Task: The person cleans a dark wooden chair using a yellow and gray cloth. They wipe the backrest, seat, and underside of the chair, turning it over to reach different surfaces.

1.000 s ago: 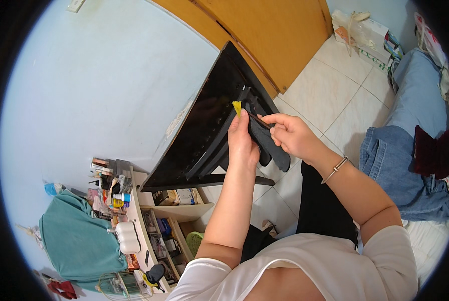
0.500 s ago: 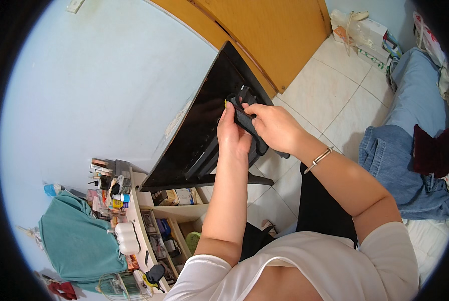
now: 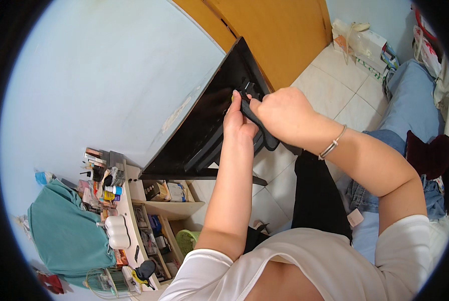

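Both hands meet in front of a large dark panel point(image 3: 184, 135) that leans near the wall. My left hand point(image 3: 239, 124) is closed round a dark, strap-like fabric piece point(image 3: 261, 128), thumb pointing up along its edge. A small yellow spot shows beside that thumb. My right hand point(image 3: 288, 116) is a fist at the upper part of the same piece, its knuckles up and its fingertips mostly hidden. A loop of the fabric hangs down between the wrists. What kind of article it is, I cannot make out.
To the left, a white dresser point(image 3: 134, 226) with open drawers carries bottles and small items beside a teal cloth point(image 3: 69, 231). A yellow-brown door point(image 3: 284, 40) stands beyond the panel. At right are a bed with blue bedding point(image 3: 412, 100) and jeans point(image 3: 362, 193); boxes point(image 3: 367, 47) sit in the far corner.
My right hand has turned knuckles-up into a tighter fist, and its elbow has swung outward to the right. The left hand keeps its hold. The whole view has shifted slightly.
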The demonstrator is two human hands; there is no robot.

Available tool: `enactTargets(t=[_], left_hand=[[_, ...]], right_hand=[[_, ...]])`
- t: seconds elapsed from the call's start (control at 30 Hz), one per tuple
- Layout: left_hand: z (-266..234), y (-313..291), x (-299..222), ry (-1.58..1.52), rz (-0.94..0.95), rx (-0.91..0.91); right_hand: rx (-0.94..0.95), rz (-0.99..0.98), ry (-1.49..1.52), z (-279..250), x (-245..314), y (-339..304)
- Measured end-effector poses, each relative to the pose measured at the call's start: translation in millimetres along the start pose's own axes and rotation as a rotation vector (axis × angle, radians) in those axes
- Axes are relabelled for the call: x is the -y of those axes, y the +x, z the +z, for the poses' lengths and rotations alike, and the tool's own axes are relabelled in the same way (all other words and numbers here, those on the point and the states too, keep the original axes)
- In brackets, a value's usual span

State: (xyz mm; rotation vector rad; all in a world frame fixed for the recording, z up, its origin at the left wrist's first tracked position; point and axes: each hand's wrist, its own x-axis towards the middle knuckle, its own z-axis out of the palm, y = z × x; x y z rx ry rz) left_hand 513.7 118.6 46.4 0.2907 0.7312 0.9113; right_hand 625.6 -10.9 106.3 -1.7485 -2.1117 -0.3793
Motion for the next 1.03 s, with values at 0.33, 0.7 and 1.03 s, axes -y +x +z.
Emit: enactTargets(t=[0.33,0.7,1.03], left_hand=[[-4,-13,8,0.125,0.076,0.234],[5,-11,13,0.199,0.219,0.037],[2,2,11,0.274,0.217,-0.050]], right_hand=[[-0.417,0.223,0.691,49,-3,-12],[-0.266,0.124,0.003,44,-1,-30],[0.002,0.383,0.853,45,-20,-11]])
